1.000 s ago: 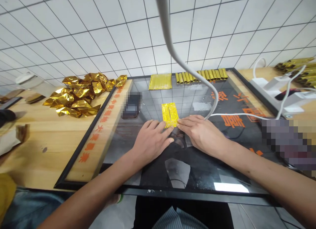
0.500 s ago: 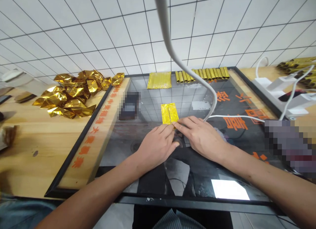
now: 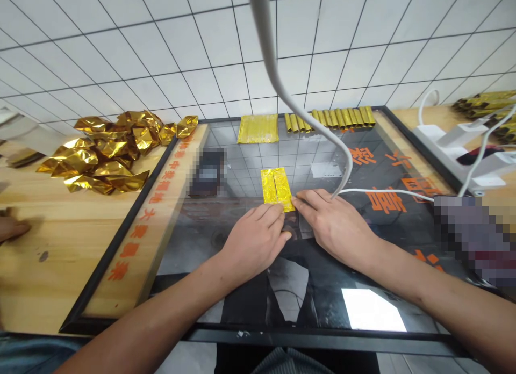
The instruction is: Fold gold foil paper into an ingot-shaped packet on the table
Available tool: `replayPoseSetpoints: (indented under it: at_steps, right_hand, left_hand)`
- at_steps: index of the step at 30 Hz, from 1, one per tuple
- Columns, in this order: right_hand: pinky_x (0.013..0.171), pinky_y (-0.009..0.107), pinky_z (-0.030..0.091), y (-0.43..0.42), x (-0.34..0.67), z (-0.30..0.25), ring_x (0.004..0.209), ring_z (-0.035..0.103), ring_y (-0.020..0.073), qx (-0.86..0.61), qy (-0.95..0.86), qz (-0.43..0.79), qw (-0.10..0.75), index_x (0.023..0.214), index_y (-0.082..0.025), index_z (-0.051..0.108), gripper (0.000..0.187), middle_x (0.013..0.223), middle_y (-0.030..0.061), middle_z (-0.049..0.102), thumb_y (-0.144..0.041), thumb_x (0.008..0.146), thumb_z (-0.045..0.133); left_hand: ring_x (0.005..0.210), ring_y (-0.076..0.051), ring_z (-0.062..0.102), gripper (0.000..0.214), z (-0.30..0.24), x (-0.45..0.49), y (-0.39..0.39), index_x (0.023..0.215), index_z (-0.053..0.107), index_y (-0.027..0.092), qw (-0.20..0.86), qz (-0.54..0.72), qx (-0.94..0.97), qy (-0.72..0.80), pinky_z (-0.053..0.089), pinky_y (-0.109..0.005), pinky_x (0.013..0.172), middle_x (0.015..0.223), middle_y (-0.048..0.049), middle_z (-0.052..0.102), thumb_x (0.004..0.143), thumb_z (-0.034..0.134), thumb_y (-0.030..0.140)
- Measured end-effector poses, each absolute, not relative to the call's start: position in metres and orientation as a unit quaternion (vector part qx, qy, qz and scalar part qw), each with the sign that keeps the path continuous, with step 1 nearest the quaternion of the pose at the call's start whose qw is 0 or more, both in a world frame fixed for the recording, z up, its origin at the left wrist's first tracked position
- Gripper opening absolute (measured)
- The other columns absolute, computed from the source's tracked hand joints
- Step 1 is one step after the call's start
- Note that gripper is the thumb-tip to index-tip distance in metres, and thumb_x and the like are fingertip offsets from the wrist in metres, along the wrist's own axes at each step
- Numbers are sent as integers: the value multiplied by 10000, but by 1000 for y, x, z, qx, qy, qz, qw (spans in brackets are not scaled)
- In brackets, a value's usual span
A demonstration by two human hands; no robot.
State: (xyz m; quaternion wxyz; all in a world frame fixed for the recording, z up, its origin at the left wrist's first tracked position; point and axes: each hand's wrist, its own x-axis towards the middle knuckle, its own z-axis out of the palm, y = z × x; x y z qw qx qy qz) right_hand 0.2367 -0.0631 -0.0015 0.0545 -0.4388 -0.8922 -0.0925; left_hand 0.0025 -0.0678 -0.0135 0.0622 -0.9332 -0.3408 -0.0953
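On the dark glass tabletop lies a small gold foil paper (image 3: 271, 183), with a dark seam down its middle and both sides folded in. My left hand (image 3: 256, 234) rests at its near edge, fingertips flat on the foil and thumb held apart. At the right edge, near the lower corner, my right hand (image 3: 336, 221) touches the foil with outstretched fingers; its thumb is hidden. Farther back are a flat gold sheet (image 3: 258, 129) and a row of small gold rolled tubes (image 3: 342, 117).
Crumpled gold foil pieces (image 3: 108, 148) are heaped at the left. A white cable (image 3: 306, 113) hangs across the view. A white power strip (image 3: 439, 153) and a blurred phone (image 3: 471, 239) are on the right; a blurred dark object (image 3: 206, 172) lies left. Another person's hand (image 3: 12, 228) shows far left.
My right hand has shifted slightly right, from the foil's near edge to its lower right side. More of the foil shows. My left hand stays nearly in place. Another person's hand has appeared at left.
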Motion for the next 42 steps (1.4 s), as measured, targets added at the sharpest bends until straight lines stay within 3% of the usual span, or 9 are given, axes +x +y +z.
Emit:
replayPoseSetpoints:
  at_steps: [4, 10, 19, 26, 33, 42]
  right_hand:
    - [869, 437, 520, -63, 237, -1, 1133, 652, 320, -437, -892, -98, 61, 1459, -162, 636, 525, 1372, 143, 701, -27, 966, 517]
    - [813, 413, 505, -62, 237, 3, 1096, 665, 303, -439, -893, -90, 48, 1362, -162, 701, 448, 1351, 130, 719, -29, 971, 527]
    - [889, 446, 522, -70, 236, 4, 1142, 677, 313, -434, -895, -107, 16, 1540, -143, 605, 542, 1455, 171, 669, -48, 1022, 475]
    - [891, 429, 526, -70, 235, 11, 1122, 697, 291, -436, -895, -92, 3, 1512, -145, 633, 517, 1461, 165, 678, -48, 1034, 463]
    - [876, 424, 531, -71, 236, 12, 1111, 708, 285, -437, -895, -92, 9, 1475, -134, 654, 503, 1469, 163, 677, -30, 1018, 473]
    - [869, 435, 545, -70, 236, 12, 1111, 712, 290, -444, -892, -84, -3, 1505, -153, 633, 529, 1476, 149, 672, -27, 1018, 468]
  left_hand:
    - [1289, -322, 664, 474, -14, 2, -68, 1339, 683, 51, 47, -89, -933, -346, 560, -460, 1062, 1393, -199, 718, 1156, 395, 380]
    - [1255, -315, 681, 461, -12, 3, -67, 1287, 702, 53, 39, -107, -933, -340, 572, -454, 1052, 1380, -199, 722, 1159, 385, 362]
    - [1287, -322, 679, 456, -10, 0, -67, 1370, 670, 28, 25, -108, -931, -348, 598, -483, 1060, 1377, -201, 729, 1148, 441, 354]
    - [1108, -254, 751, 347, -6, -20, -57, 1107, 780, 136, 37, -183, -914, -360, 641, -422, 1011, 1209, -119, 804, 1134, 472, 294]
    - [1174, -269, 766, 312, -5, -26, -54, 1134, 784, 119, 49, -168, -928, -328, 638, -460, 1075, 1244, -128, 810, 1117, 521, 285]
    - [1292, -260, 706, 333, 3, -37, -50, 1332, 684, 99, 39, -111, -954, -277, 557, -451, 1174, 1346, -138, 758, 1138, 498, 295]
